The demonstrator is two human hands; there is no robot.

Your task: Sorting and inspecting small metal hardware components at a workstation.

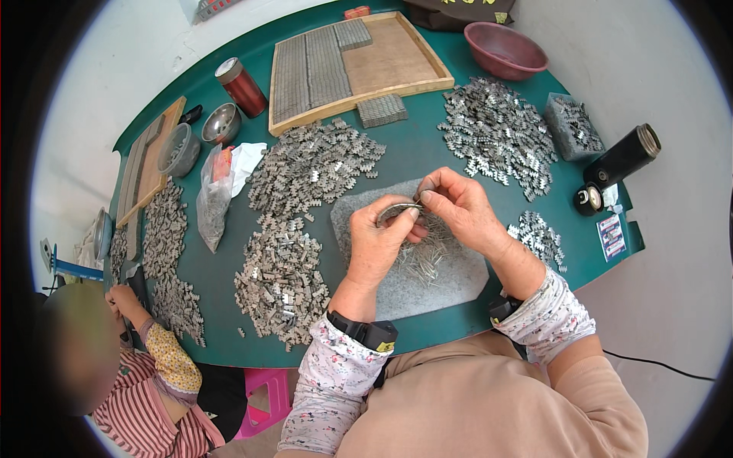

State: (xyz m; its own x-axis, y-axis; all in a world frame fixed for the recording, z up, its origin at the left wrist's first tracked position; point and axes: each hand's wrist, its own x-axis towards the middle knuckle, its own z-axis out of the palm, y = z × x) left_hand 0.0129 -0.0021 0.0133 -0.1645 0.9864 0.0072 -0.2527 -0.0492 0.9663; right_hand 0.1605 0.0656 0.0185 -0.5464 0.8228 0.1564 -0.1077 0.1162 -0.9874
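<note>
Above a grey felt mat [389, 298], my left hand [370, 240] is closed around a curved strip of small metal links [395, 210], its upper edge showing above the fingers. My right hand [460, 210] meets it at the strip's right end, thumb and forefinger pinched together. Whatever is between those fingertips is too small to make out. Beneath both hands, thin metal pins [426, 263] lie scattered in a loose pile on the mat.
Heaps of toothed metal plates lie left [282, 275], behind [313, 168] and right [500, 133]. A wooden tray [405, 65] holds rows of stacked strips. Around stand a red bowl [505, 52], a black flask [624, 156] and a red thermos [242, 88]. A co-worker's hand [122, 300] is at far left.
</note>
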